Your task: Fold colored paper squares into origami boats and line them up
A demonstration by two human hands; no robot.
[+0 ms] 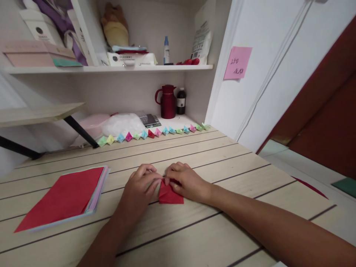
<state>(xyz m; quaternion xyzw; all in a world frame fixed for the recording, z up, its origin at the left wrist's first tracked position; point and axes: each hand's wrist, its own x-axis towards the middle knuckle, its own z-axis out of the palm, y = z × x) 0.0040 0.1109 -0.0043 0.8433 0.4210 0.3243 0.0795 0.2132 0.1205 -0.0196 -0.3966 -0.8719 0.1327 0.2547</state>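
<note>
A small folded piece of red paper (171, 195) lies on the wooden table between my hands. My left hand (142, 184) pinches its upper left corner between thumb and index finger. From the other side, my right hand (185, 179) has its fingers closed on the upper part of the paper, hiding much of that edge. The paper's lower edge lies flat toward me. To the left rests a stack of coloured paper (66, 194) with a red sheet on top.
Along the table's back edge runs a row of several small folded paper shapes (128, 136). Behind it, a red jug (168, 102) and a dark bottle (181, 101) stand in the shelf. A small raised stand (41, 114) occupies the left back.
</note>
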